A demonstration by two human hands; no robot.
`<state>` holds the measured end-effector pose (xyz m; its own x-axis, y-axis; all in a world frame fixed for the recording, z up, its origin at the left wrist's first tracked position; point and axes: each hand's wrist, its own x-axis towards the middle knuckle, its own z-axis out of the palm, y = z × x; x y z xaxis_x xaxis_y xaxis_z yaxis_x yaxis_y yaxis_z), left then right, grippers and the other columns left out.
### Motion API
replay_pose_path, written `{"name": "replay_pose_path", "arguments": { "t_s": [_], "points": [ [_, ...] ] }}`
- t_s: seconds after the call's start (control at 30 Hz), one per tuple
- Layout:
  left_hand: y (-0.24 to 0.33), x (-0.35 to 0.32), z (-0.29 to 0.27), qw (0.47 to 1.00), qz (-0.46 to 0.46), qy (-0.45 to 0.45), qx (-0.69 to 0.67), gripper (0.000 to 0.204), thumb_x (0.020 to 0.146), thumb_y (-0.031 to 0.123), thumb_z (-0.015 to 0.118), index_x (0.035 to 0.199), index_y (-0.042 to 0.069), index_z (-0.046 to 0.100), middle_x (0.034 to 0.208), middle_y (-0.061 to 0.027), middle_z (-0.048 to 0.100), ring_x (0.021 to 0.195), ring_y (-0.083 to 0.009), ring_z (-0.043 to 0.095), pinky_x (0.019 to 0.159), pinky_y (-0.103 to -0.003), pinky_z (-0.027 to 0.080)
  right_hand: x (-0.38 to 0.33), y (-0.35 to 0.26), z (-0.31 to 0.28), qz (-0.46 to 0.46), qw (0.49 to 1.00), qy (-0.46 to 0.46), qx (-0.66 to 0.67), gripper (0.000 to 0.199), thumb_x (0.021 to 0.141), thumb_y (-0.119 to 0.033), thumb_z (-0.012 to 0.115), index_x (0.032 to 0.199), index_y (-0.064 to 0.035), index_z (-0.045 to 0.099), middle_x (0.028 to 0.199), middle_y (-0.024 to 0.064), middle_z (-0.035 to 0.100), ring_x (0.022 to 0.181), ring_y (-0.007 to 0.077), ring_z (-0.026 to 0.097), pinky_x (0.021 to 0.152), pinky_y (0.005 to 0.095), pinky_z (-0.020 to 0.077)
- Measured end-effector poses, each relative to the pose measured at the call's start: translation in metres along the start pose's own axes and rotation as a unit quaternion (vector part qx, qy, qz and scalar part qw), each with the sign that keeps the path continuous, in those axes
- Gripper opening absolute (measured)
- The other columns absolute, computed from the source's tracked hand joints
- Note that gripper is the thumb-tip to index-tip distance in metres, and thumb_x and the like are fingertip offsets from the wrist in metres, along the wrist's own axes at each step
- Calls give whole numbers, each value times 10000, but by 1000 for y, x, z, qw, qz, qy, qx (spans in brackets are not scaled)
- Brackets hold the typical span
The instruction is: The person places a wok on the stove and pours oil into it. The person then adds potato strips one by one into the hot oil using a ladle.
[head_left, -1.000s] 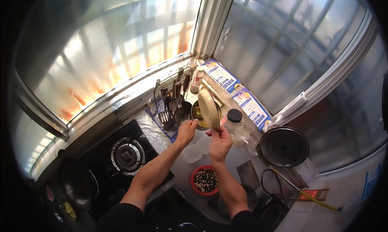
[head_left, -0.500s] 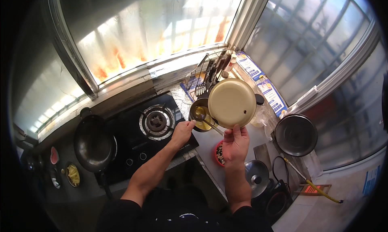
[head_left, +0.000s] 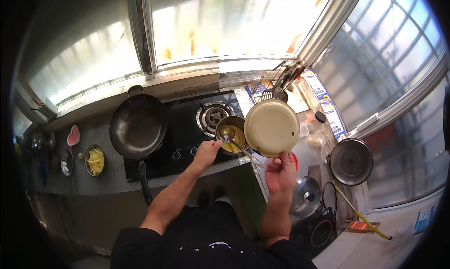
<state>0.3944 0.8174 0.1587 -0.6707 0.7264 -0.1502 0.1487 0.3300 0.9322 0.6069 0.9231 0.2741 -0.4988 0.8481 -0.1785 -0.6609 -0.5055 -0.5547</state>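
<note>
My left hand [head_left: 207, 154] is closed at the near rim of a metal pot [head_left: 219, 124], holding it over the stove's right side. Yellow liquid [head_left: 239, 135] lies in the pot, apparently oil. A metal ladle [head_left: 241, 149] rests in it, its handle sticking out over the near right rim. My right hand [head_left: 280, 171] pinches the near edge of a beige round lid [head_left: 272, 128] with a small dark spot, raised just right of the pot. The lid hides part of the counter and of a red bowl [head_left: 295, 160].
A black wok [head_left: 138, 126] sits on the left of the black stove [head_left: 180, 112]. Further left is a bowl of yellow strips [head_left: 95, 161]. A utensil rack [head_left: 286, 79] stands at the back corner. At right are a glass lid [head_left: 305, 197] and a dark round pan [head_left: 351, 161].
My view has swung left. Both hands have carried the pot and beige lid leftward, from over the right counter to the stove's right side near the burner. Both grips are unchanged.
</note>
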Motion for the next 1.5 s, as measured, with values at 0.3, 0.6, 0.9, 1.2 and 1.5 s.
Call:
{"name": "replay_pose_path", "arguments": {
  "t_s": [0.3, 0.6, 0.9, 1.2, 1.5],
  "points": [
    [-40, -47, -43, 997, 7, 69, -20, 513, 981, 388, 546, 691, -33, 507, 587, -5, 421, 588, -96, 382, 537, -343, 370, 9, 39, -9, 123, 991, -42, 36, 106, 1004, -139, 596, 1056, -48, 610, 866, -1, 653, 603, 63, 531, 552, 195, 443],
    [-47, -95, -61, 986, -59, 134, -76, 525, 975, 411, 553, 692, -31, 531, 556, -59, 408, 548, -132, 389, 526, -365, 380, 24, 83, -34, 214, 974, -74, 26, 161, 1016, -161, 578, 1144, -68, 608, 954, -15, 658, 615, 45, 509, 570, 190, 429],
    [-79, -124, -55, 970, -83, 204, -102, 491, 988, 358, 562, 679, -22, 530, 563, 0, 395, 560, -98, 362, 504, -349, 349, 22, 105, -46, 255, 964, -78, 22, 176, 1020, -162, 570, 1173, -82, 605, 983, -26, 660, 613, 29, 504, 575, 189, 432],
    [-87, -143, -58, 962, -79, 227, -128, 465, 992, 330, 562, 691, -24, 533, 592, 12, 412, 593, -87, 365, 520, -338, 344, 19, 118, -50, 270, 960, -67, 20, 76, 1011, -160, 590, 1033, -88, 605, 870, -20, 649, 613, 46, 532, 573, 187, 459],
    [-79, -157, -77, 964, -54, 229, -124, 453, 1005, 321, 548, 674, 14, 514, 605, 43, 387, 592, -66, 343, 506, -312, 307, 30, 136, -74, 233, 969, -67, 52, 122, 1025, -173, 563, 1109, -88, 584, 984, -1, 676, 617, 35, 541, 566, 172, 477]
  ]
}}
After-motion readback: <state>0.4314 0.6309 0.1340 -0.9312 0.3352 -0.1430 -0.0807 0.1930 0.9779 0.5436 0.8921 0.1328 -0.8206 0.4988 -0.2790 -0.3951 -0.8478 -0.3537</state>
